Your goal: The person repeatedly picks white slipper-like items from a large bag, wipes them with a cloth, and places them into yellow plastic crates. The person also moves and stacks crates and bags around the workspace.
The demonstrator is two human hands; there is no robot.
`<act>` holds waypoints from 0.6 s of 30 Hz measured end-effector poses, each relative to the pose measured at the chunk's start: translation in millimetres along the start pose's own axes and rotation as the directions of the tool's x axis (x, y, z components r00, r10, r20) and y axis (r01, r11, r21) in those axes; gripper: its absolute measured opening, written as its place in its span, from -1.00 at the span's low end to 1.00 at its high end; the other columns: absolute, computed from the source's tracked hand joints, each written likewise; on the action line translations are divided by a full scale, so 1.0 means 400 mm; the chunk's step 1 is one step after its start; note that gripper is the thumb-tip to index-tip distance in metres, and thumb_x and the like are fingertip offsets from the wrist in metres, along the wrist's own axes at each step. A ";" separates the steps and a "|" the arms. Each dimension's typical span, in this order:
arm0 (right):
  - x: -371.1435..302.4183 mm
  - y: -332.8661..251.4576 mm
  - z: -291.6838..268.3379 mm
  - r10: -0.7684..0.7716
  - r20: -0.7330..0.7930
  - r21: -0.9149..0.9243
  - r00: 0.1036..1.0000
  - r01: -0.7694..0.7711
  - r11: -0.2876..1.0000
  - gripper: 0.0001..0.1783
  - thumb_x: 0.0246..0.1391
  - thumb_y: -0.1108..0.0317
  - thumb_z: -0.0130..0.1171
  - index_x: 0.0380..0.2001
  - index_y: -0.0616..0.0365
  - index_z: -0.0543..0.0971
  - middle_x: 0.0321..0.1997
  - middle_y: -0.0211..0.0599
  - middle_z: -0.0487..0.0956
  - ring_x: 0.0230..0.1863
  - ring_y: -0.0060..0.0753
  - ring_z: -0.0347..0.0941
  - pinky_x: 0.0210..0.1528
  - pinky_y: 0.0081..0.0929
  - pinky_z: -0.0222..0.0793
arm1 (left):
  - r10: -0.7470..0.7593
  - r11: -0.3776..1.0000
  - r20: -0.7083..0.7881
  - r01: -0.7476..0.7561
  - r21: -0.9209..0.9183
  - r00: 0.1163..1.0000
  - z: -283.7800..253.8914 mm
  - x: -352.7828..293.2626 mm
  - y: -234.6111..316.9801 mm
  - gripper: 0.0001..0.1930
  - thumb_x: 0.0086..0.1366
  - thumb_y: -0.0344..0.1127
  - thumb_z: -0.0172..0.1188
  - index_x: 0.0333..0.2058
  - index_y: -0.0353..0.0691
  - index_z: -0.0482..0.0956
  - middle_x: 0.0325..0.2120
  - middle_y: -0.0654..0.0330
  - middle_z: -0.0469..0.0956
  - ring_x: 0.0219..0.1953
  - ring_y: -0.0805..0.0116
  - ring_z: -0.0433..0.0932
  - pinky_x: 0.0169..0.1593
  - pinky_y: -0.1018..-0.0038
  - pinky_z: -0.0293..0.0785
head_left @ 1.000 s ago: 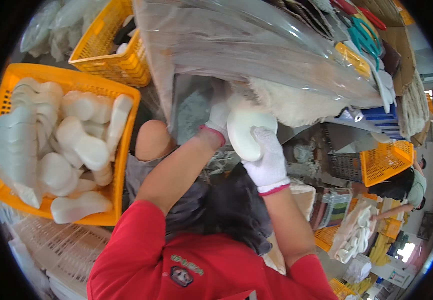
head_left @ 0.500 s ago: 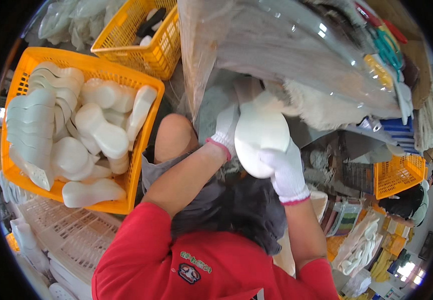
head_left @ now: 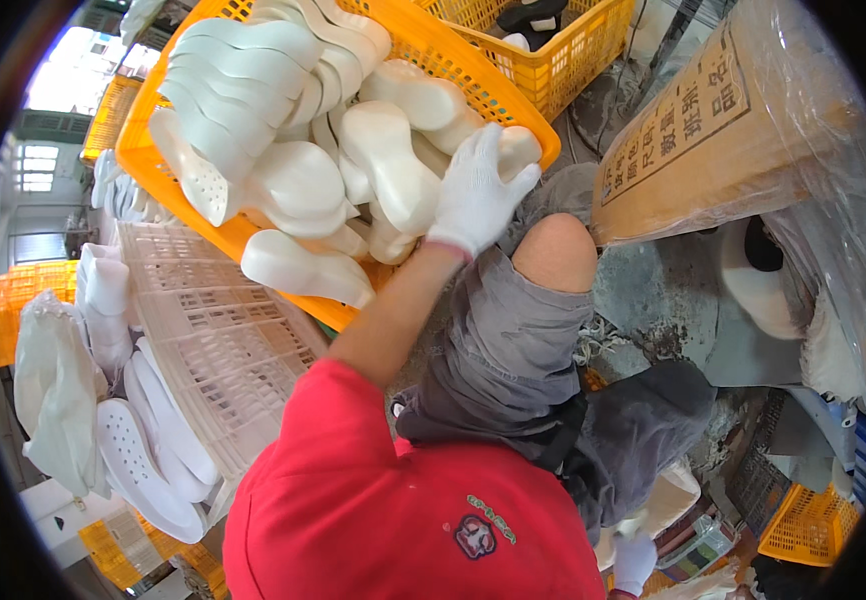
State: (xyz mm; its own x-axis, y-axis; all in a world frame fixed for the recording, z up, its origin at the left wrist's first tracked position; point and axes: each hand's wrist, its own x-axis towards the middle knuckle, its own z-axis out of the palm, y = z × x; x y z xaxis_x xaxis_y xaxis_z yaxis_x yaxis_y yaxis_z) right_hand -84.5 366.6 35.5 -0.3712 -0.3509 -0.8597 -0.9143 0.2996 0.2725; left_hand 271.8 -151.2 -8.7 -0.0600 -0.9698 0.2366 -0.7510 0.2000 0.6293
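My left hand [head_left: 483, 195], in a white knit glove, reaches to the right edge of an orange crate [head_left: 353, 318] at the upper left. Its fingers and thumb are closed around a white shoe sole [head_left: 520, 152], whose rounded end shows between them. Several more thick white soles [head_left: 388, 165] fill the crate, some nested in a stack [head_left: 238, 95]. One sole [head_left: 308, 265] lies across the near rim. Low at the right, beside my body, is my gloved right hand [head_left: 635, 562]; its fingers are mostly hidden, and I cannot tell whether it holds anything.
A plastic-wrapped cardboard box [head_left: 713, 140] stands right of my knee. Behind the full crate, a second yellow crate [head_left: 553, 70] holds dark shoes. A pale slatted crate [head_left: 223, 330] and perforated white soles [head_left: 143, 465] are at the left. Another yellow crate [head_left: 808, 525] sits low right.
The view has swung left. My left hand has moved from my lap to the orange crate and gripped a sole there. My right hand has dropped to my right side, away from the sole it held.
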 end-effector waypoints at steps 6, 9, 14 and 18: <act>0.136 0.018 -0.105 0.159 -0.525 0.711 0.836 0.328 0.622 -0.35 0.29 0.40 0.33 0.43 0.31 0.52 0.15 -0.08 0.73 0.13 -0.32 0.66 0.25 -0.37 0.54 | -0.224 0.964 0.347 0.156 0.214 0.911 0.007 0.106 -0.094 -0.26 0.38 0.27 0.31 0.24 -0.25 0.44 0.08 -0.22 0.69 0.13 -0.31 0.68 0.18 -0.06 0.59; 0.076 -0.057 -0.243 0.106 -0.577 0.723 0.810 0.446 0.528 -0.33 0.27 0.42 0.33 0.44 0.31 0.51 0.20 -0.05 0.72 0.12 -0.29 0.66 0.22 -0.36 0.56 | -0.139 0.989 0.098 0.143 -0.036 0.985 -0.121 0.059 -0.031 -0.58 0.35 -0.16 0.33 0.12 -0.16 0.54 -0.01 -0.22 0.71 0.09 -0.23 0.71 0.19 0.02 0.60; -0.072 -0.314 -0.369 0.350 -0.635 0.771 0.689 0.540 0.338 -0.35 0.31 0.42 0.31 0.44 0.35 0.50 0.28 0.01 0.67 0.25 -0.21 0.64 0.29 -0.30 0.55 | -0.126 0.751 -0.456 -0.216 -0.624 0.881 -0.355 -0.083 0.082 -0.55 0.47 -0.25 0.23 0.23 -0.37 0.54 0.07 0.07 0.68 0.08 0.20 0.70 0.15 0.17 0.69; -0.068 -0.355 -0.373 0.232 -0.624 0.565 0.746 0.636 -0.526 -0.34 0.29 0.47 0.34 0.43 0.41 0.48 0.31 0.03 0.64 0.41 -0.17 0.53 0.41 -0.15 0.52 | -0.371 -0.075 0.303 0.297 -0.952 0.878 -0.111 -0.276 0.257 -0.53 0.66 -0.11 0.03 0.31 -0.35 0.46 0.16 0.05 0.63 0.23 0.16 0.63 0.34 0.18 0.58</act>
State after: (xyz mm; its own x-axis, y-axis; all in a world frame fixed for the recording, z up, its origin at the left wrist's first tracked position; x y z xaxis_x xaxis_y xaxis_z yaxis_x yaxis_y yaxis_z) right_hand 31.0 201.3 84.6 -0.5898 -0.7463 -0.3086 0.3366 0.1203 -0.9339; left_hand 230.5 -17.4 62.8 0.0268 -0.9678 -0.2504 0.6648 -0.1697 0.7275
